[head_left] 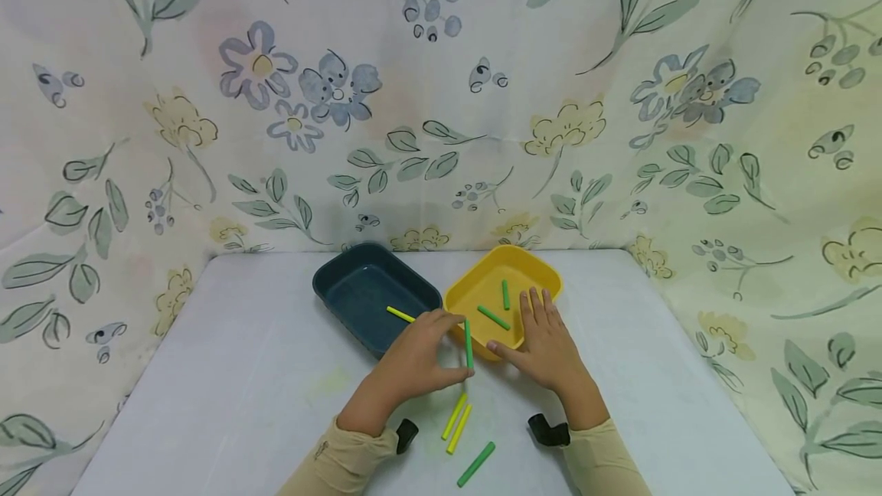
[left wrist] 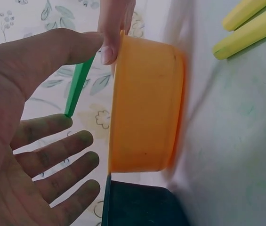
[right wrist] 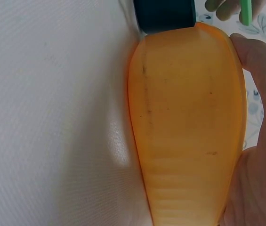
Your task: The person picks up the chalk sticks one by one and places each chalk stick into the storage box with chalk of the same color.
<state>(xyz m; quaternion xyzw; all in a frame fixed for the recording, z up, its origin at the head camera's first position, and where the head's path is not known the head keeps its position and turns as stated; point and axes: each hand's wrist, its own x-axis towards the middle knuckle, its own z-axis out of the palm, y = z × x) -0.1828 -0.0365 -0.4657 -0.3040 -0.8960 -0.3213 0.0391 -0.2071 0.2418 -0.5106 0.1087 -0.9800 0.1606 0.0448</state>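
Observation:
My left hand (head_left: 413, 354) pinches a green stick (head_left: 468, 343) by its two ends between thumb and index finger, above the table near the yellow tray's front corner. In the left wrist view the other fingers (left wrist: 69, 183) are spread and hold nothing. My right hand (head_left: 551, 347) rests on the near right rim of the yellow tray (head_left: 537, 270), fingers straight, thumb touching the rim. Inside that tray lie two green sticks (head_left: 494, 318). Left of it stands a dark blue tray (head_left: 358, 251) with a yellow stick (head_left: 400, 314) in it, partly behind my left hand.
Two yellow sticks (head_left: 459, 429) lie side by side on the white table (head_left: 227, 373), between my forearms. Closer to the front is another green stick (head_left: 476, 465). A floral cloth (head_left: 413, 98) hangs behind the table and along its sides.

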